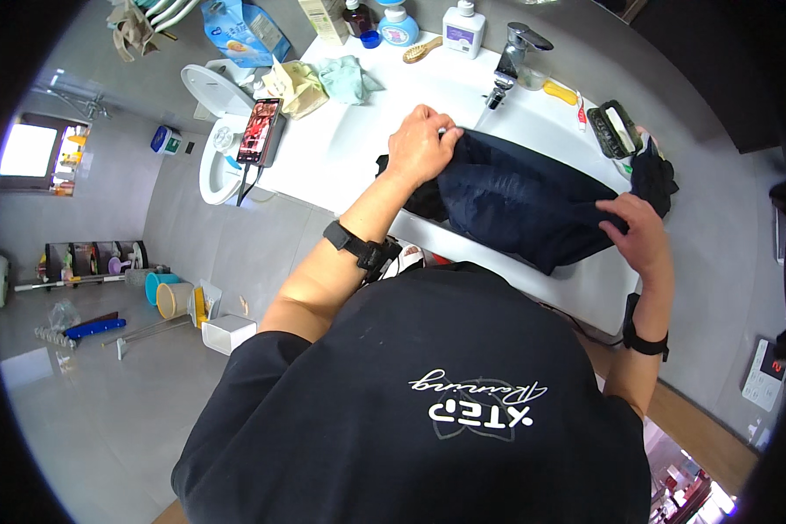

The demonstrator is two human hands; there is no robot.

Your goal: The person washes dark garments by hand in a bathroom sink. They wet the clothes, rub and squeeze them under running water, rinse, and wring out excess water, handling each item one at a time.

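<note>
A dark navy cloth garment is stretched out over the white sink basin, its lower edge hanging near the front rim. My left hand pinches its upper left corner, just below the chrome faucet. At the garment's right end, my right hand grips the edge between thumb and fingers. Water seems to run from the spout behind the cloth. Another black cloth lies under my left wrist, partly hidden by the garment.
Along the back of the counter stand a white pump bottle, a wooden hairbrush and a blue bottle. A soap dish and a black cloth sit at the right. Left are a propped phone, a mint cloth and a toilet.
</note>
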